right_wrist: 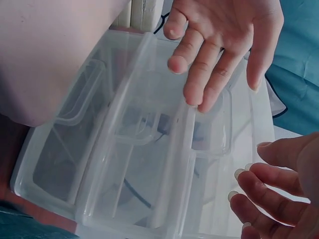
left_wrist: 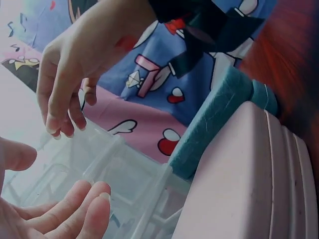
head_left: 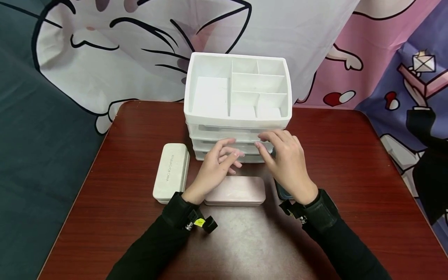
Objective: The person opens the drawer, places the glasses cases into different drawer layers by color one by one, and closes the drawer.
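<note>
A white plastic drawer organizer (head_left: 238, 122) stands at the back of the table, with translucent drawers stacked below a compartmented top. My left hand (head_left: 215, 169) hovers in front of the drawers with fingers loosely bent, holding nothing. To its right, my right hand (head_left: 288, 165) is also in front of the drawers, thumb and fingers apart and nothing between them. Below and between the hands lies a pink case (head_left: 238, 190). An off-white case (head_left: 171, 173) with small lettering lies left of it. A teal case (left_wrist: 214, 119) is mostly hidden under the right hand in the head view.
The reddish-brown wooden table (head_left: 350, 186) has its back edge against a cartoon-printed curtain (head_left: 140, 70). The organizer's top tray (head_left: 211, 97) has one large and several smaller compartments, with nothing seen in them. Dark teal fabric (head_left: 45, 155) covers the left side.
</note>
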`<state>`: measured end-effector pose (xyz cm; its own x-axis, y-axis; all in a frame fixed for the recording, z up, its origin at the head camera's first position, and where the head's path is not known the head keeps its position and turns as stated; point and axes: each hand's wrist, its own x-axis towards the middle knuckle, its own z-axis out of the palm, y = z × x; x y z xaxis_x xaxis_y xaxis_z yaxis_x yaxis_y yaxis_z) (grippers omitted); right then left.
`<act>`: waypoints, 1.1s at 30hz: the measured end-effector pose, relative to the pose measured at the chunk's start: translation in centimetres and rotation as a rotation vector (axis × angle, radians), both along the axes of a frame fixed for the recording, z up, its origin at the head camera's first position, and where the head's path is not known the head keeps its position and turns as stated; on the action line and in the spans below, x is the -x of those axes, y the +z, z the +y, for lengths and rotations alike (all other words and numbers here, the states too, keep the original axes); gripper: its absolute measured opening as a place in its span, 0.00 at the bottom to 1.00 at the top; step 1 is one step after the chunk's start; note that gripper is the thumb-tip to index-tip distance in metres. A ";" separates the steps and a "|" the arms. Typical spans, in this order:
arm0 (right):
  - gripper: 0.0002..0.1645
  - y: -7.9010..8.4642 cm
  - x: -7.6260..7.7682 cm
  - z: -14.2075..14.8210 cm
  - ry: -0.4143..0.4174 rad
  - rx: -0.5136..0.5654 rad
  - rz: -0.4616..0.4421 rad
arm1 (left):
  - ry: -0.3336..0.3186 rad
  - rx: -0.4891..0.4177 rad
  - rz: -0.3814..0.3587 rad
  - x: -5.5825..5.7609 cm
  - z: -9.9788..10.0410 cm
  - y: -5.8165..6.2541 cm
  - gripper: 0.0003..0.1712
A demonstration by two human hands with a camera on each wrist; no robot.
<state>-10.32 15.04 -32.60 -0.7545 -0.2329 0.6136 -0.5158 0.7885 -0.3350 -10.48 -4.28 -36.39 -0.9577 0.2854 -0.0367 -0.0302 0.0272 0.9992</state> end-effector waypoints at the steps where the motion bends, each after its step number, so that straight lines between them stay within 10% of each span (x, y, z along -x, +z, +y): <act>1: 0.12 -0.1 0.0 0.0 0.000 0.003 -0.002 | -0.008 -0.028 -0.013 0.0 0.0 0.0 0.24; 11: 0.12 -0.5 0.1 0.3 -0.008 0.016 -0.016 | -0.064 -0.397 -0.195 0.1 0.0 -0.2 0.27; 33: 0.09 0.9 1.3 1.0 -0.011 0.115 0.086 | 0.119 -0.659 -0.265 1.0 2.5 0.1 0.07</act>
<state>-11.57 16.00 -31.69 -0.7003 -0.1493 0.6980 -0.5380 0.7531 -0.3786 -11.46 -1.74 -36.31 -0.9666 0.2221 -0.1280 -0.2386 -0.5975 0.7656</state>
